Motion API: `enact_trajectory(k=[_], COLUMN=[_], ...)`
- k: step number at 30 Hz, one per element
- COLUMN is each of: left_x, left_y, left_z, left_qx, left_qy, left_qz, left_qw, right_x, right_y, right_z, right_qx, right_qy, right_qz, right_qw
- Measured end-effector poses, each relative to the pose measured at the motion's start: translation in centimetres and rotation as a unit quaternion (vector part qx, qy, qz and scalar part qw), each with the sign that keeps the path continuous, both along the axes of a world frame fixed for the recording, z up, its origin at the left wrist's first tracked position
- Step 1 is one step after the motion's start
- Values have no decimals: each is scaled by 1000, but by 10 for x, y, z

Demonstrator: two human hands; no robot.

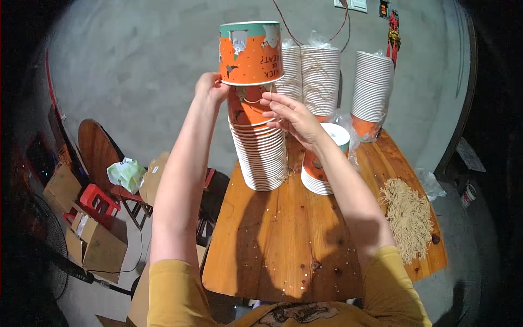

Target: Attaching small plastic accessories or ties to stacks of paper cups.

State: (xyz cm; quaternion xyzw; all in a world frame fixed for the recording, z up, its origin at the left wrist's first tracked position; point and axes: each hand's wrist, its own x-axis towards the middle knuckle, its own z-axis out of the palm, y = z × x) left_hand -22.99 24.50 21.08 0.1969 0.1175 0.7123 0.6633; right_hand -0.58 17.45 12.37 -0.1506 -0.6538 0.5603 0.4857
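Hands, two: the left hand [211, 90] curls at the lower left rim of a raised bucket, its fingers partly hidden behind; the right hand [291, 115] has thumb and forefinger pinching a strand of string [250, 101], its other fingers loosely spread.
Raised bucket [251, 54], one; orange with a green band, upside down, held above the tall front stack [260, 155], whose top bucket shows an orange wall just beneath it.
Further stacks of buckets, four: one short stack [317, 177], right of the tall one, white base uppermost; three tall stacks at the back of the table, namely the left [290, 68], the middle [321, 76] and the right [371, 87], with clear plastic about them.
Bundle of string [407, 218], one; beige, loose, lying near the table's right edge.
Table [278, 245], one; wooden, scattered with small pale specks, too many to count.
Left of the table: red stool [99, 203], one; fan [50, 245], one, partly in darkness; pale green bag [128, 174], one.
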Motion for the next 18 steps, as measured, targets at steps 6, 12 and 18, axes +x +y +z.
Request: enact_trajectory(k=[6,12,18], left_x=[7,7,33], left_y=[1,11,0], left_z=[3,7,-21], left_qx=[-56,-87,-112], left_qy=[21,136,302], left_qz=[34,63,111], left_qw=[998,985,940], right_x=[2,4,11], right_y=[18,40,55], right_z=[3,15,9], right_qx=[-22,2,-10], right_qy=[79,78,39], right_qz=[11,-10,-41], right_qw=[997,997,998])
